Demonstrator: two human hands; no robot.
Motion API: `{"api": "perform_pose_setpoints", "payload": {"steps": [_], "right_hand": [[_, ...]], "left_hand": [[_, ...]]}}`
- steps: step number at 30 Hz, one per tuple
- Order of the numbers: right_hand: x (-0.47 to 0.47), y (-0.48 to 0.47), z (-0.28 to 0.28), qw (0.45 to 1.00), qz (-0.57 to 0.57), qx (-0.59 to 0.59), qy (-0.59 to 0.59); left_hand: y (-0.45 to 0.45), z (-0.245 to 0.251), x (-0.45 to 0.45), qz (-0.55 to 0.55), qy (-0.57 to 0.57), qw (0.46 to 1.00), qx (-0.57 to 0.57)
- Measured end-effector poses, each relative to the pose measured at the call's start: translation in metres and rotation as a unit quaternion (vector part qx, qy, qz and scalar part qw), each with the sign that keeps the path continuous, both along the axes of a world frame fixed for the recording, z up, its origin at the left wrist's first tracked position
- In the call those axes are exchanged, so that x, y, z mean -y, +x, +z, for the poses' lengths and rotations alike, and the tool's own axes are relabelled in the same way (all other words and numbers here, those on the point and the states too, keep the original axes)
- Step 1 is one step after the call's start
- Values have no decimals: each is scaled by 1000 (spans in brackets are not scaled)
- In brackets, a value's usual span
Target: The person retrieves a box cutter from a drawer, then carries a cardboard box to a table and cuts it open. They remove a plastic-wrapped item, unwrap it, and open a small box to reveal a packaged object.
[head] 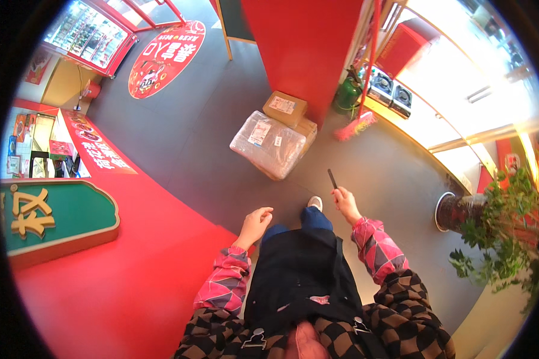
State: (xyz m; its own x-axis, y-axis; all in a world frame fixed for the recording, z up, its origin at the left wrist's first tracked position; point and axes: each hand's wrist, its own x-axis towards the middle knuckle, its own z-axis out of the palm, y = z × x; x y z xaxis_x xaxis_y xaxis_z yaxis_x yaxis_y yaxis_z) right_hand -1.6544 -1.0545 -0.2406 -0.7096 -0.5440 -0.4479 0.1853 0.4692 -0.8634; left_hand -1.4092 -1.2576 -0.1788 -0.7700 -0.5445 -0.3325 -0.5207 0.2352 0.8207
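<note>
My right hand [346,204] grips a thin dark stick-like tool [332,178], which points forward over the floor; its exact kind is too small to tell. Beside the red counter, my left hand [254,225] hangs with bent fingers and nothing visible in it. On the floor ahead lies a parcel in clear plastic wrap [269,146] with labels on top. Against its far side sits a taped cardboard box [285,107], also labelled. Another cardboard box [309,130] shows partly from under the wrapped parcel. Both hands are apart from the parcels.
A red pillar [301,45] rises behind the boxes. To its right are a red-handled broom [355,127], a green canister [348,92] and portable gas stoves [391,93]. A potted plant [465,211] stands at right. The red counter [161,251] bears a green sign [72,215].
</note>
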Motion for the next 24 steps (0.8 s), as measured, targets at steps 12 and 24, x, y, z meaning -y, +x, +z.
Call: {"api": "perform_pose_setpoints", "payload": {"steps": [12,24], "right_hand": [[152,-133,-159,998,-6,-13,54],[267,-187,-295,993,15,-102,-56]], "left_hand": [[-136,-197,196,59,-24,997,45],[-312,-350,316,53,-266,961,-48]]}}
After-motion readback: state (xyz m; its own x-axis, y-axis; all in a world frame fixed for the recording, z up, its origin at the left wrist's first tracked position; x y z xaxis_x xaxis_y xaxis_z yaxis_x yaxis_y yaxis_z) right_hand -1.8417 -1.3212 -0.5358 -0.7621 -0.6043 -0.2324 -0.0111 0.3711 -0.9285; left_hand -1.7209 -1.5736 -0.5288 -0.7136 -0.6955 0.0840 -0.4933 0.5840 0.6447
